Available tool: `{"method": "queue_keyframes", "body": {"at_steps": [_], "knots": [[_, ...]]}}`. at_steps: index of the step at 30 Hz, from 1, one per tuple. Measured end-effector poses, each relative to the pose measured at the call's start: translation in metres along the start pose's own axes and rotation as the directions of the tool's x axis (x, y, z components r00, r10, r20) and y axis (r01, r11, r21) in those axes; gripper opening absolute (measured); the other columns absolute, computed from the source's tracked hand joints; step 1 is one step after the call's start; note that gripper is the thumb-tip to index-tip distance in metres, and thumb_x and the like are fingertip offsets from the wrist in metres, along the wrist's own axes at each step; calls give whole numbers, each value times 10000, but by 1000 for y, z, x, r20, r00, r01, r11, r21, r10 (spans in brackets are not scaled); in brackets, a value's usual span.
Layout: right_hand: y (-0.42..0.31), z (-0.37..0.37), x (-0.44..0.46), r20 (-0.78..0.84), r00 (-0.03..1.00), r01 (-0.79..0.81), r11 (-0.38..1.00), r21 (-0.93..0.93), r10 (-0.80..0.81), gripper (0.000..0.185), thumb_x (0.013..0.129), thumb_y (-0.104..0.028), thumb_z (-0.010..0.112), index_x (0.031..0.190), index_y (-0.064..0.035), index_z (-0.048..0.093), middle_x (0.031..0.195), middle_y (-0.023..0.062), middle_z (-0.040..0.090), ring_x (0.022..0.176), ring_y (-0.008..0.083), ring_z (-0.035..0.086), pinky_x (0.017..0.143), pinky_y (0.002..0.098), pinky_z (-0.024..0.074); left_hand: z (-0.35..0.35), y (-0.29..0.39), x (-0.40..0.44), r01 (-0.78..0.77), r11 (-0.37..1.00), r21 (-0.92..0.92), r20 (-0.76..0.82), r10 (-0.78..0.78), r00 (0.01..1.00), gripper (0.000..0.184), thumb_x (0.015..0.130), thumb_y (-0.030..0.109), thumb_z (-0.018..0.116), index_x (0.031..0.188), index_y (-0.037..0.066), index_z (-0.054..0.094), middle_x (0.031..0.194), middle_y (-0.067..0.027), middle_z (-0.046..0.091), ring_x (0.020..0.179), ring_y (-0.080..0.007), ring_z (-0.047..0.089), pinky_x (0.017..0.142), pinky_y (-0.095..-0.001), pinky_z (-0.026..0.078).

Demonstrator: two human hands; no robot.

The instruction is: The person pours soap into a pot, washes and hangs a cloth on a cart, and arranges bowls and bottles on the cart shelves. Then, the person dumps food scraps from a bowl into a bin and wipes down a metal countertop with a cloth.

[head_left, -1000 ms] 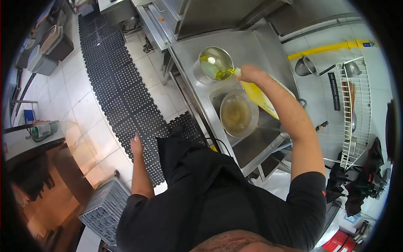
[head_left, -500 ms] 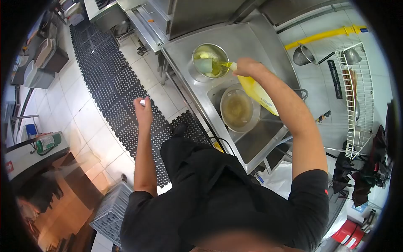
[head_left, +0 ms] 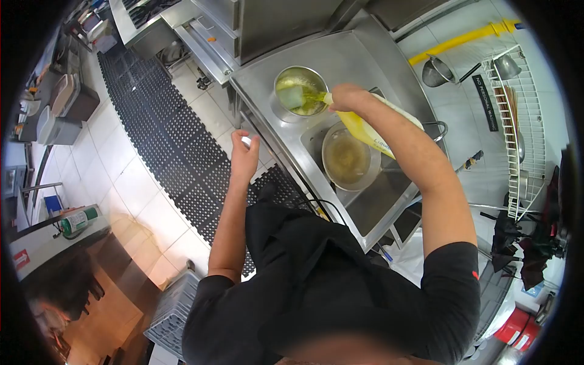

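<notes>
My right hand (head_left: pixel 350 98) grips a yellow plastic bottle (head_left: pixel 360 129) near its neck, tilted with its mouth over a round metal pot (head_left: pixel 322 78). Yellow-green liquid shows at the bottle mouth and in the pot, together with a pale green piece (head_left: pixel 291 96) whose kind I cannot make out. Closed around a small white cap (head_left: pixel 246 142), my left hand (head_left: pixel 243 161) is held in front of the counter edge. A round bowl (head_left: pixel 373 174) of murky brownish water sits in the sink, just below the bottle.
The pot stands on a stainless steel counter (head_left: pixel 255 73) beside the sink (head_left: pixel 365 219). A white wire rack (head_left: pixel 535 134) and a strainer (head_left: pixel 437 72) hang on the wall at right. Black perforated matting (head_left: pixel 152 115) covers the floor, with a grey crate (head_left: pixel 173 310) at lower left.
My left hand has moved right, toward the counter, with the white cap. The bottle is still tilted over the pot, and more bright liquid shows at its mouth. The view has shifted slightly.
</notes>
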State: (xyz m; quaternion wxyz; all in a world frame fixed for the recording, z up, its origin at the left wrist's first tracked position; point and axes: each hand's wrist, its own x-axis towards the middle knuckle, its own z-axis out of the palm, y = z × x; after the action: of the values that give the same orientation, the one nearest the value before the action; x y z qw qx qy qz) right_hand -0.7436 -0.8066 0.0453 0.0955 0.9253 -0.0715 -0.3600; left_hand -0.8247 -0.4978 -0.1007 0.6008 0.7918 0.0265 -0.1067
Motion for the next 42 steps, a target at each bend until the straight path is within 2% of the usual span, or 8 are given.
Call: {"method": "queue_keyframes", "body": {"at_steps": [7, 13, 16, 19, 28, 34, 37, 42], "knots": [[-10, -1, -5, -24, 1000, 9, 998, -56, -10, 487, 825, -376, 812, 1175, -46, 732, 1198, 153, 722, 1113, 318, 689, 962, 434, 548, 25, -4, 1, -74, 997, -33, 36, 75, 997, 356, 996, 330, 653, 1210, 79, 520, 685, -1, 498, 587, -106, 455, 547, -289, 397], [-9, 9, 5, -27, 1000, 14, 999, -46, -16, 478, 815, -375, 819, 1159, -53, 741, 1182, 155, 727, 1110, 317, 690, 950, 432, 553, 21, 23, -2, 194, 965, -175, 247, -148, 958, 371, 996, 380, 657, 1182, 75, 559, 719, -18, 579, 555, -59, 455, 503, -237, 374], [-5, 10, 5, -19, 999, 46, 999, -13, -46, 471, 811, -369, 823, 1152, -53, 744, 1179, 161, 726, 1107, 322, 690, 952, 434, 550, 18, 30, 1, 229, 960, -158, 278, -180, 944, 383, 962, 352, 700, 1140, 38, 574, 702, -64, 602, 624, -144, 570, 577, -323, 459], [-1, 16, 11, -37, 998, 52, 998, 20, -51, 475, 805, -364, 830, 1151, -50, 743, 1180, 165, 724, 1108, 327, 689, 956, 438, 546, 23, 21, 6, -29, 999, -26, 176, 33, 984, 390, 957, 366, 696, 1135, 43, 569, 708, -75, 611, 627, -151, 578, 593, -337, 473], [2, 16, 14, -29, 999, 15, 1000, -3, -15, 485, 804, -357, 839, 1163, -47, 740, 1192, 164, 721, 1109, 325, 689, 961, 437, 543, 30, 38, 19, -114, 993, 28, 129, 109, 986, 387, 970, 349, 655, 1175, 48, 527, 799, -155, 636, 726, -255, 615, 709, -399, 495], [5, 21, 15, -43, 999, 11, 1000, -17, -12, 490, 806, -370, 837, 1164, -50, 739, 1187, 156, 726, 1107, 325, 689, 960, 435, 543, 33, 74, 39, -92, 987, 135, 238, 58, 970, 438, 950, 365, 661, 1216, 47, 519, 880, -226, 666, 842, -381, 665, 796, -448, 511], [2, 18, 5, -66, 998, 17, 999, -42, -20, 489, 807, -376, 834, 1161, -51, 739, 1180, 155, 728, 1109, 325, 689, 959, 436, 544, 47, 68, 51, -193, 973, 130, 185, 167, 968, 422, 957, 362, 655, 1217, 57, 524, 832, -199, 641, 780, -312, 643, 736, -428, 499], [7, 25, 8, -47, 998, 29, 1000, -10, -30, 484, 813, -376, 827, 1157, -48, 739, 1169, 165, 728, 1106, 327, 690, 951, 437, 547, 57, 72, 61, -198, 967, 158, 219, 161, 962, 469, 951, 385, 642, 1256, 57, 500, 1000, -296, 685, 974, -458, 667, 860, -492, 509]]}}
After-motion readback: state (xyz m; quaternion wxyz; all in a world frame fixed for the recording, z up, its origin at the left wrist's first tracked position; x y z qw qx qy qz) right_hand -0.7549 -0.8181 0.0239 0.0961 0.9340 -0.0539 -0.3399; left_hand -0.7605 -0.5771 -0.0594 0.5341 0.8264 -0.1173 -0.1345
